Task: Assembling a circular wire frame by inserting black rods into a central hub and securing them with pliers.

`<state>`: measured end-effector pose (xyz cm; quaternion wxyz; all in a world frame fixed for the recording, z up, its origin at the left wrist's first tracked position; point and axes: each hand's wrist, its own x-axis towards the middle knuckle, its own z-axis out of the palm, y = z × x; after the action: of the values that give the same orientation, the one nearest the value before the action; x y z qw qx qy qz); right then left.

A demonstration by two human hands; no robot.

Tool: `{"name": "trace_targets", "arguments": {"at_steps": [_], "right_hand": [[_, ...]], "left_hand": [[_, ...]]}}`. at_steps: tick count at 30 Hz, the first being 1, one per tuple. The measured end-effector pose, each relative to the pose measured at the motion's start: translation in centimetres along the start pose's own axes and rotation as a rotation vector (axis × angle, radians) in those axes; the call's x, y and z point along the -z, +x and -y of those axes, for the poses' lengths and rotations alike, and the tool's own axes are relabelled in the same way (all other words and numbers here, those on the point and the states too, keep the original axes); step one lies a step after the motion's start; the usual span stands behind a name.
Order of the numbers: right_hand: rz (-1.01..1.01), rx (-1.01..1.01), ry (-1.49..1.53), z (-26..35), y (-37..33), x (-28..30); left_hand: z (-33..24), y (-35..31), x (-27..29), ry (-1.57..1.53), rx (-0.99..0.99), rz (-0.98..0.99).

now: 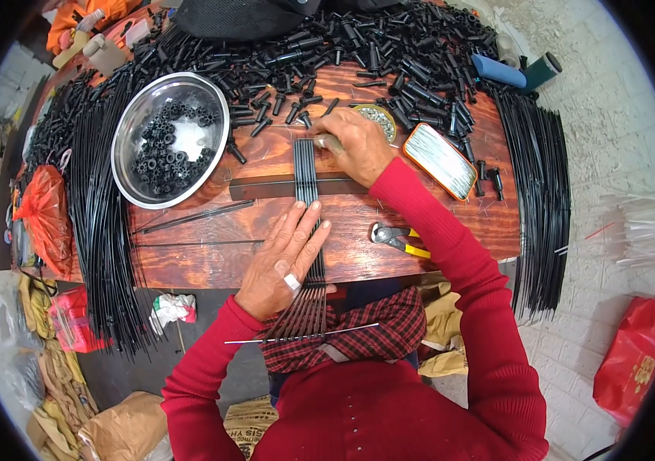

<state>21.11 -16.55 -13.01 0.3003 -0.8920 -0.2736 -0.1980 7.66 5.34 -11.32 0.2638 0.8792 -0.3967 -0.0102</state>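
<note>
A flat row of thin black rods (306, 165), like umbrella ribs, lies over a dark bar (262, 187) on the table. My left hand (281, 265) presses its outstretched fingers on the rods, a thumb tip showing at their other side. Towards my lap the rods fan out to a thin pale rod (343, 332) lying across their ends. At the rods' far ends my right hand (356, 144) is closed in a pinch; whatever is between its fingers is hidden. Just beyond it sits a round tin of small metal pieces (376, 121).
A steel bowl of black rings (216, 165) stands left. Yellow-handled pliers (400, 240) and an orange-rimmed tray (441, 161) lie right. Black plastic parts (373, 58) heap along the back. Long black rod bundles hang over the left (101, 207) and right (542, 207) edges.
</note>
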Motion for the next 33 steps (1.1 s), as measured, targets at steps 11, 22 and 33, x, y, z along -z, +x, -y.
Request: {"name": "trace_targets", "arguments": {"at_steps": [11,22,33], "right_hand": [[0.0,0.076,-0.169,-0.1,-0.8,3.1],[-0.052,0.043,-0.126,1.7,-0.1,0.6],[0.629,0.103,0.548,14.7,-7.5,9.6]], "left_hand": [[0.1,-0.4,-0.1,-0.007,-0.002,-0.009],[0.1,-0.6,-0.3,0.028,-0.047,-0.003],[0.9,-1.3,-1.9,0.073,-0.079,-0.084]]}}
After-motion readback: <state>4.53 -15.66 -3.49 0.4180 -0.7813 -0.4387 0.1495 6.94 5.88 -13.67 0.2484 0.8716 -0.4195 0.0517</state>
